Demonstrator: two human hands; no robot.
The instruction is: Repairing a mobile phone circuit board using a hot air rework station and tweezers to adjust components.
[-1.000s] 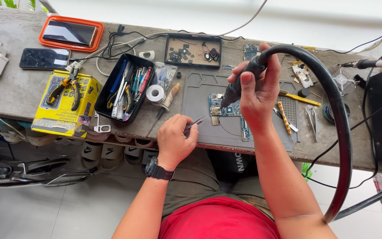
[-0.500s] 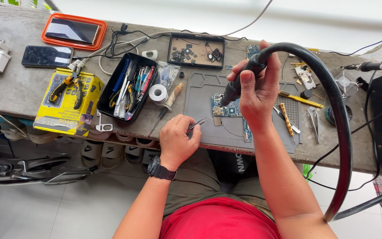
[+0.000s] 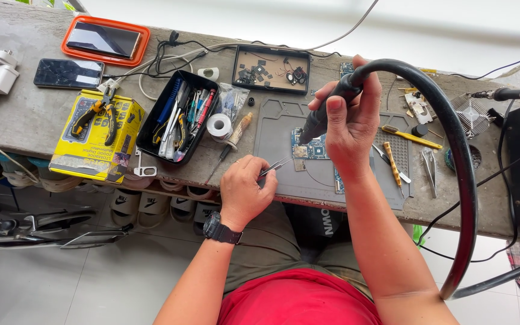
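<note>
Around the circuit board (image 3: 315,148) the grey mat (image 3: 284,123) is bare toward 10 and 7 o'clock, giving room to come in from the near edge. At 9 o'clock a solder roll (image 3: 218,126) and a screwdriver (image 3: 231,142) crowd the surface (image 3: 25,120), with the black tool tray (image 3: 151,129) beyond. At 3 o'clock lie loose tools (image 3: 394,162). The thick black hose (image 3: 452,138) arches overhead from 1 to 5 o'clock, barring that side.
</note>
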